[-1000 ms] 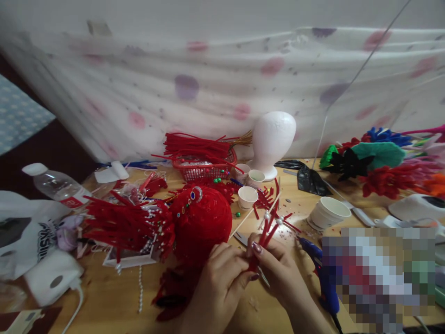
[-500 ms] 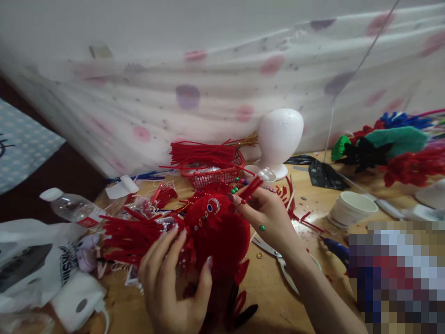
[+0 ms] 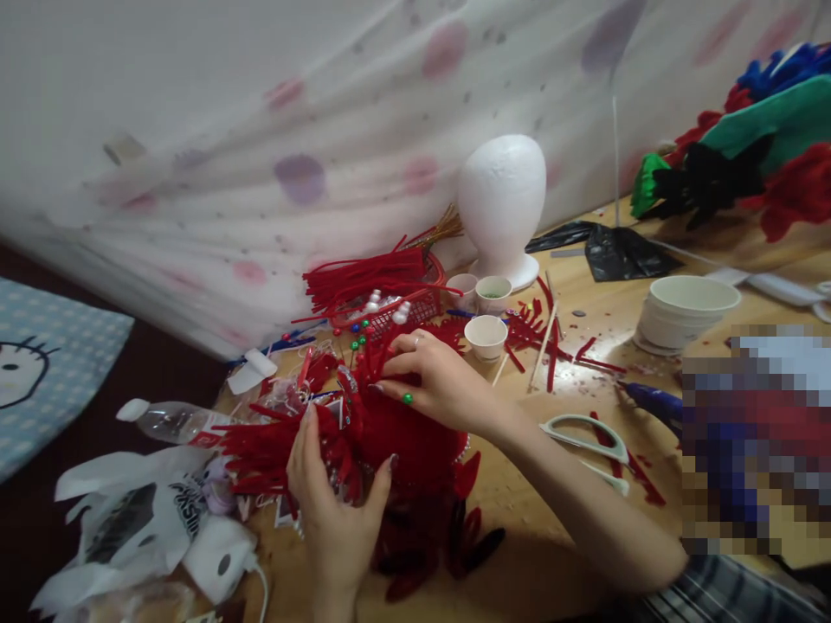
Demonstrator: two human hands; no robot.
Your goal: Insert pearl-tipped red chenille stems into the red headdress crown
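While spotted cloth [image 3: 363,177] hangs behind, red scraps [image 3: 601,364] litter the table [image 3: 519,515].

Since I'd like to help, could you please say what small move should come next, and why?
Perhaps steady the rounded red piece with the left hand, spread open close by, since the right hand holds white-beaded red stems near it.

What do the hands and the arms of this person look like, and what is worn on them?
A dark-and-light plaid sleeve shows near the right elbow; the right forearm is bare. The right hand seems to wear a thin ring. The left hand has a dark-polished thumbnail; no left sleeve shows.
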